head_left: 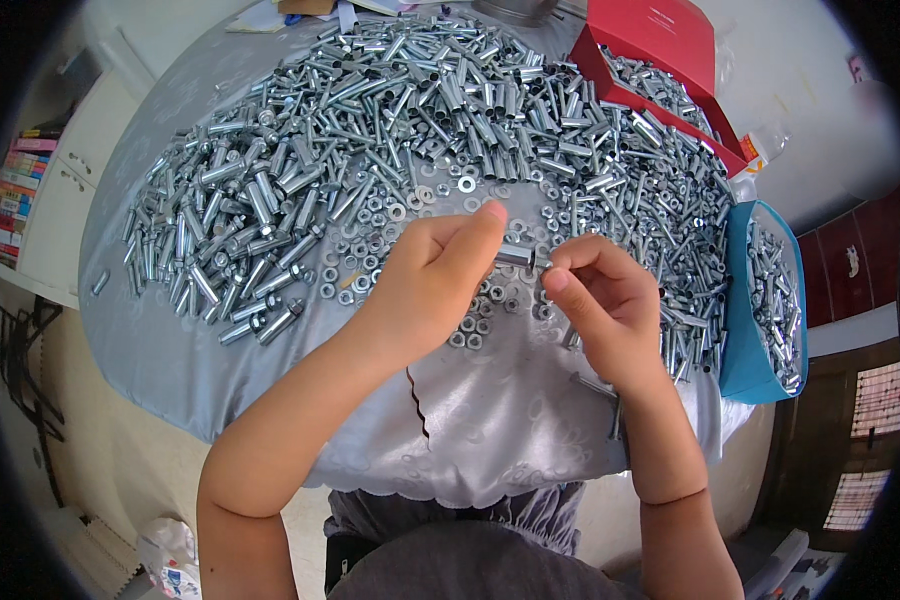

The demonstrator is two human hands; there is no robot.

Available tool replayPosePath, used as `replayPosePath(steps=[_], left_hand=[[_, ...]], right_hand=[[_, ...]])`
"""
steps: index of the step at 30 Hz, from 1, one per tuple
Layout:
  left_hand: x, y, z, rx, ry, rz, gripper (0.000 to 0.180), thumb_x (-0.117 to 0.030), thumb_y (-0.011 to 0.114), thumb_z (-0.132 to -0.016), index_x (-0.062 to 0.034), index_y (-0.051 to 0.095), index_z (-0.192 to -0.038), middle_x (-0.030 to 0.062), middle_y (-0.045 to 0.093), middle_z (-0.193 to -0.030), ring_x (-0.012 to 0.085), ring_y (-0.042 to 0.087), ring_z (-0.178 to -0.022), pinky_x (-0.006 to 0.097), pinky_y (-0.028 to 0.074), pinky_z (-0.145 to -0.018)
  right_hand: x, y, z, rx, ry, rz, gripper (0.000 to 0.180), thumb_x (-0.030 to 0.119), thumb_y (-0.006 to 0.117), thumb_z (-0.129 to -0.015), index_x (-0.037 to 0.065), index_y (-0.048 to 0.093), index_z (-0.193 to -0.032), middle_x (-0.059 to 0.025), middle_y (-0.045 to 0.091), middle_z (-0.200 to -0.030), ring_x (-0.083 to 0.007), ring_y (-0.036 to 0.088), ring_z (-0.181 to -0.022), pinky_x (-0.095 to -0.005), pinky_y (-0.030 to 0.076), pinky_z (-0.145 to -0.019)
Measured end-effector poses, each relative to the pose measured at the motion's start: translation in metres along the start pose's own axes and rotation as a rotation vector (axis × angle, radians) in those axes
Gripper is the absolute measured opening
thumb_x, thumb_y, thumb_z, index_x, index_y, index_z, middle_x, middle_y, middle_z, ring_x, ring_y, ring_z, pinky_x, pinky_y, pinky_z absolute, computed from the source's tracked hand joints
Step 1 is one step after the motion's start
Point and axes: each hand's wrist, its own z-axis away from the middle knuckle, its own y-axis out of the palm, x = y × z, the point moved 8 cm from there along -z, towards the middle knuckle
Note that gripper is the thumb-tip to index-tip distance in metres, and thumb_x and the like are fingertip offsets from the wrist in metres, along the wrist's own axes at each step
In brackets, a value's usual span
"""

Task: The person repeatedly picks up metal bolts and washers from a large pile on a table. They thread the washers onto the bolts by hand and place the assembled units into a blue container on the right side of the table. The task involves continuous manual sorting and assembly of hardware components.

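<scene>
The person sat over the table (170, 340), which was draped in a grey cloth, and both hands met just above its near edge. The left hand (430, 285) was curled almost shut, thumb and forefinger pinched on one end of a small metal sleeve bolt (518, 257). The right hand (595, 300) was closed in the same way on the other end, fingertips bunched round what looked like a nut or washer at the bolt's tip, though the piece itself was too small to tell. The bolt lay level between the two hands, clear of the cloth.

Beneath and just beyond the hands lay a scatter of loose nuts and washers (390, 215), and past those a wide heap of metal sleeves and bolts (390, 110). A finished-looking bolt (595, 385) lay beside the right wrist. To the right hand's far side stood a blue tray (738, 300) and a red box (660, 35), both holding more pieces.

I judged the step to be assembly, a small part being fitted onto the bolt. The next move would call for a steady left grip while the right fingers turned.
</scene>
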Motion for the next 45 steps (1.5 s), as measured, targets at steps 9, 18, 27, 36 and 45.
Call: replayPosePath(steps=[9, 18, 27, 36, 45], left_hand=[[-0.003, -0.001, 0.001, 0.006, 0.011, -0.028, 0.047, -0.032, 0.042, -0.093, -0.0085, 0.034, -0.053, -0.0083, 0.030, -0.052, 0.0023, 0.025, -0.052, 0.024, 0.021, -0.044], [-0.005, 0.005, 0.002, 0.075, 0.023, -0.002, 0.048, -0.034, 0.043, -0.093, -0.0083, 0.035, -0.053, -0.0086, 0.031, -0.053, 0.0024, 0.026, -0.052, 0.025, 0.022, -0.045], [-0.002, 0.013, 0.006, 0.110, -0.084, 0.039, 0.048, -0.037, 0.042, -0.092, -0.0111, 0.037, -0.053, -0.0083, 0.033, -0.051, 0.0019, 0.028, -0.050, 0.023, 0.023, -0.044], [0.001, 0.012, 0.002, 0.104, -0.018, -0.040, 0.050, -0.039, 0.042, -0.092, -0.0111, 0.038, -0.052, -0.0080, 0.034, -0.049, 0.0018, 0.029, -0.048, 0.022, 0.023, -0.044], [-0.002, 0.000, 0.003, -0.017, -0.015, 0.030, 0.050, -0.040, 0.045, -0.091, -0.0101, 0.041, -0.051, -0.0078, 0.035, -0.048, 0.0009, 0.030, -0.045, 0.021, 0.023, -0.042]], right_hand=[[0.005, -0.005, 0.001, -0.043, -0.052, -0.039, 0.009, 0.007, 0.061, -0.083, 0.000, 0.056, -0.085, -0.0015, 0.055, -0.079, -0.0069, 0.050, -0.070, -0.0198, 0.041, -0.063], [0.000, -0.006, 0.000, 0.004, 0.012, -0.094, 0.008, 0.006, 0.062, -0.081, 0.000, 0.058, -0.084, -0.0025, 0.056, -0.080, -0.0072, 0.051, -0.071, -0.0198, 0.041, -0.063], [0.003, -0.007, -0.001, -0.023, -0.092, -0.156, 0.011, 0.005, 0.067, -0.077, 0.000, 0.059, -0.083, -0.0029, 0.058, -0.081, -0.0086, 0.052, -0.072, -0.0210, 0.041, -0.065], [0.037, -0.001, 0.009, -0.085, -0.478, 0.436, 0.015, 0.003, 0.070, -0.070, 0.001, 0.062, -0.083, -0.0080, 0.060, -0.080, -0.0137, 0.055, -0.065, -0.0233, 0.044, -0.057], [0.016, 0.002, -0.001, 0.180, -0.152, 0.821, 0.020, 0.017, 0.074, -0.065, 0.007, 0.064, -0.079, -0.0069, 0.059, -0.076, -0.0199, 0.056, -0.063, -0.0285, 0.045, -0.053]])
